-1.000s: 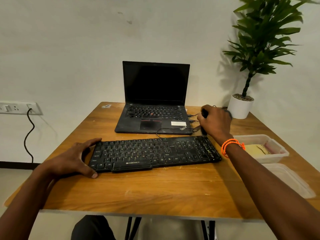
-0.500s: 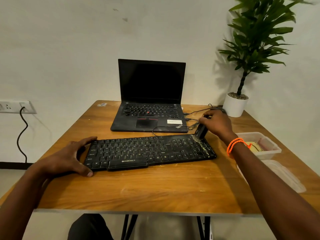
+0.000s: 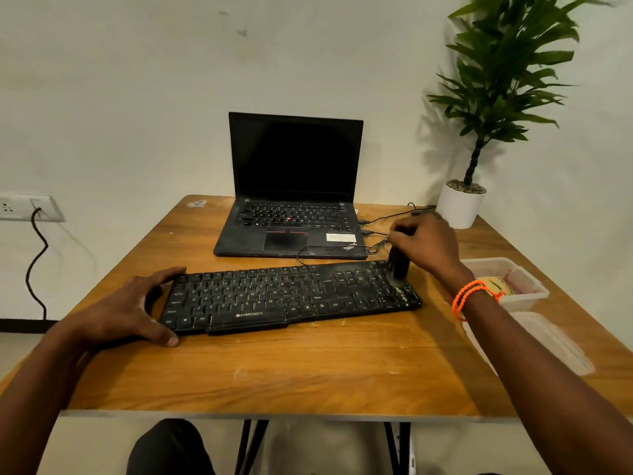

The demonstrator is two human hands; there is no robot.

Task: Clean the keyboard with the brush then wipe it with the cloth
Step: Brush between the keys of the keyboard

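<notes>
Left hand (image 3: 126,313) spread flat (thumb out); right hand (image 3: 426,245) curled in closed grip, arms extended

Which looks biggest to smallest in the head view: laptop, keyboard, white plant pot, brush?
1. laptop, open, so it fills the most picture.
2. keyboard, wider but a thin strip; nearer the camera, so the true ranking is unsure.
3. white plant pot.
4. brush, partly hidden by the right hand.
</notes>
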